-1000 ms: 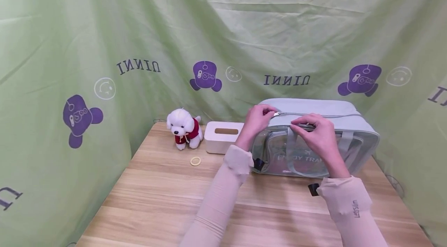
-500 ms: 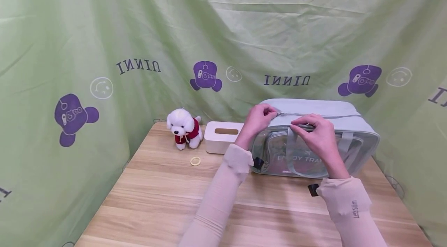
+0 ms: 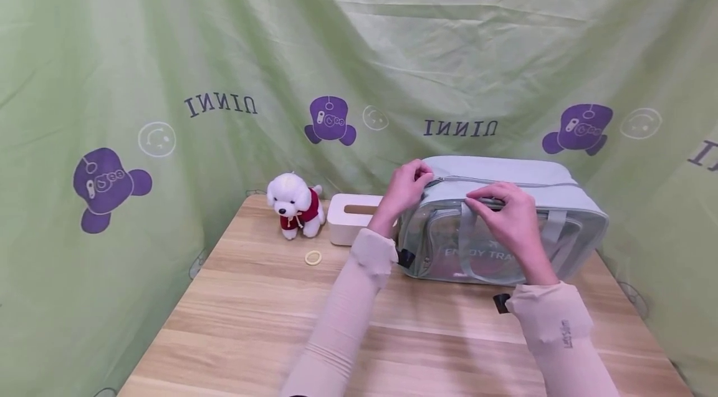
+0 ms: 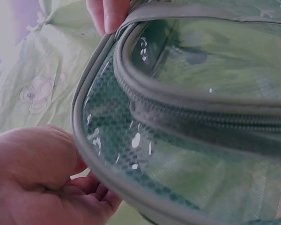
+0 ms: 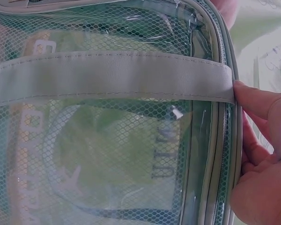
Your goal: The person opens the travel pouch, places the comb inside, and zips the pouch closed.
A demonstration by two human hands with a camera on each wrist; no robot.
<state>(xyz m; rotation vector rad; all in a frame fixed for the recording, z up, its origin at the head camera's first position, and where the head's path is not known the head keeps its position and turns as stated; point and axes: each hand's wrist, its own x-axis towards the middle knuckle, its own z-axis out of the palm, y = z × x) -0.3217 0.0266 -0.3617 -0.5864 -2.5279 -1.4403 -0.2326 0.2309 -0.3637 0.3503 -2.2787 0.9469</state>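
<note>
A pale green travel bag [image 3: 505, 167] with transparent sides and a strap handle [image 3: 464, 238] stands on the right of the table. At the left end of its top zipper [image 3: 505, 183], my left hand [image 3: 406, 190] pinches the zipper pull, which the fingers mostly hide. My right hand [image 3: 509, 213] pinches the bag's front top edge beside the strap, thumb and fingers on either side of the rim. In the left wrist view, the left hand [image 4: 42, 176] lies against the bag's rounded piping [image 4: 79, 112]. The right wrist view has the right hand [image 5: 267, 154] at the rim.
Left of the bag stands a white tissue box [image 3: 342, 232] with a slotted lid, partly behind the left forearm. A white plush dog [image 3: 291, 204] in red sits beside it. A small cream ring [image 3: 313, 258] lies on the wooden table [image 3: 247, 322]. Green printed curtain [image 3: 269, 42] surrounds the table.
My left hand has moved slightly left along the zipper towards the bag's left end. The right hand keeps its grip on the rim. The dog, box and ring stay put.
</note>
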